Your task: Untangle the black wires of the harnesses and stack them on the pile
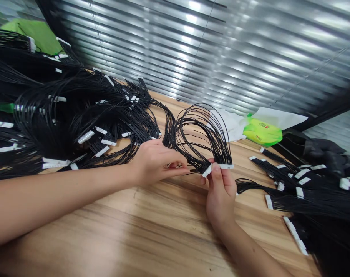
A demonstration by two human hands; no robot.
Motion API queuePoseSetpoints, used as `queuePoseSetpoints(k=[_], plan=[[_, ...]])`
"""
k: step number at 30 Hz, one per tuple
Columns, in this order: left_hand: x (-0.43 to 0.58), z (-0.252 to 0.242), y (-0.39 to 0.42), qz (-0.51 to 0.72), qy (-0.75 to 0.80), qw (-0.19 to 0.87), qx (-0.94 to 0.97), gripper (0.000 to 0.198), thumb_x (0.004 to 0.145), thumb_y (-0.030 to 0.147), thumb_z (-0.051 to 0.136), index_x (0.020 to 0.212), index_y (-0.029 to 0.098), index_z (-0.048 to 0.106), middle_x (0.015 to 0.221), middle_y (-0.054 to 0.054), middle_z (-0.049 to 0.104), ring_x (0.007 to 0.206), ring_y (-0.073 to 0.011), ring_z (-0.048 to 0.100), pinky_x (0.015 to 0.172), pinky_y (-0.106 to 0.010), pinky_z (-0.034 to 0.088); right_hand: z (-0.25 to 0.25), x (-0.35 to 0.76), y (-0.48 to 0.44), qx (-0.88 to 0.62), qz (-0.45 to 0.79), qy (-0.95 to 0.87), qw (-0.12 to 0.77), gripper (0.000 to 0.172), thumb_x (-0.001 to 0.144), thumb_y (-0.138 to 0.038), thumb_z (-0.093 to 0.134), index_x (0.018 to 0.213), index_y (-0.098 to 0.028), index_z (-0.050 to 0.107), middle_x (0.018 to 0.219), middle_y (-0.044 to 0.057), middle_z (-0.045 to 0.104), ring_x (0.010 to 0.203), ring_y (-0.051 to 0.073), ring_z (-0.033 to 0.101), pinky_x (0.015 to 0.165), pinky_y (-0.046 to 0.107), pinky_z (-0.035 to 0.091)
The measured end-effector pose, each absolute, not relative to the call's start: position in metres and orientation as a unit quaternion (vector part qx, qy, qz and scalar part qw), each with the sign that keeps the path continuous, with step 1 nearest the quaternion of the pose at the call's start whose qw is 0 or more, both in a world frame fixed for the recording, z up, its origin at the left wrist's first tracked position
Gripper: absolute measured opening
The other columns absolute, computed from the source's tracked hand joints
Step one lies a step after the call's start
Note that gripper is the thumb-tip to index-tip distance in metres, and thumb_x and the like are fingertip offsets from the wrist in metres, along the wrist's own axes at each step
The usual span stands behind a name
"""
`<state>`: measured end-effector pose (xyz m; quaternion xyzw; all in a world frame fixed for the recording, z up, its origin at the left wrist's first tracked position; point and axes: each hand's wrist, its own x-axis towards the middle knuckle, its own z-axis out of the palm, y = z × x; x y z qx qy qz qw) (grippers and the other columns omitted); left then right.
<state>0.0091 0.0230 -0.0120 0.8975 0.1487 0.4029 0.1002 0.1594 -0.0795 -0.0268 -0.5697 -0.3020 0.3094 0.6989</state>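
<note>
Black wire harness (202,130) raised over wooden desk (111,227), gripped by right hand (220,196) at white connectors (225,166), pinched by left hand (157,161) close beside them, likely for parting strands; tangled harnesses (77,115) left, neater bundles (304,196) right, seemingly kept apart by condition

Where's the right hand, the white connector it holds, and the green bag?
Right hand (221,196): head view, middle of the hand.
White connector (207,171): head view, its left end.
Green bag (262,132): head view, its middle.
</note>
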Motion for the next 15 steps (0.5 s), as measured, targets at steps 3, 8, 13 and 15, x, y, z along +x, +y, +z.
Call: queuePoseSetpoints(k=[3,8,13,15], plan=[[0.0085,-0.0119,0.0242,0.4,0.14,0.098,0.901,0.009,0.086,0.033,0.063,0.088,0.026,0.068,0.066,0.01,0.068,0.055,-0.0029,0.058,0.063,-0.024,0.035,-0.0269,0.1598,-0.0799,-0.567,0.315,-0.308,0.696,0.029,0.081,-0.047,0.061,0.088,-0.019,0.063,0.061,-0.003,0.054,0.053,0.011,0.046,0.049,0.024,0.039],[0.0072,-0.0152,0.0266,0.4,0.13,0.069,0.905,0.014,0.088,0.028,0.06,0.1,0.029,0.068,0.068,0.008,0.068,0.062,-0.0043,0.06,0.063,-0.024,0.034,-0.0276,0.1604,-0.0804,-0.564,0.316,-0.313,0.696,0.028,0.081,-0.046,0.062,0.088,-0.019,0.064,0.061,-0.003,0.056,0.053,0.011,0.046,0.048,0.023,0.038],[0.0075,-0.0124,0.0251,0.374,0.157,0.101,0.908,0.011,0.089,0.032,0.059,0.091,0.026,0.068,0.072,0.007,0.069,0.062,-0.0054,0.06,0.064,-0.024,0.034,-0.0288,0.1591,-0.082,-0.57,0.309,-0.337,0.682,0.025,0.084,-0.043,0.06,0.09,-0.019,0.065,0.058,-0.004,0.054,0.054,0.011,0.047,0.051,0.025,0.038],[0.0081,-0.0106,0.0249,0.366,0.167,0.108,0.909,0.012,0.089,0.033,0.059,0.088,0.024,0.067,0.071,0.006,0.068,0.063,-0.0059,0.059,0.063,-0.024,0.033,-0.0292,0.1589,-0.0826,-0.573,0.306,-0.347,0.676,0.024,0.086,-0.042,0.058,0.091,-0.02,0.065,0.058,-0.004,0.054,0.054,0.011,0.048,0.052,0.025,0.039]])
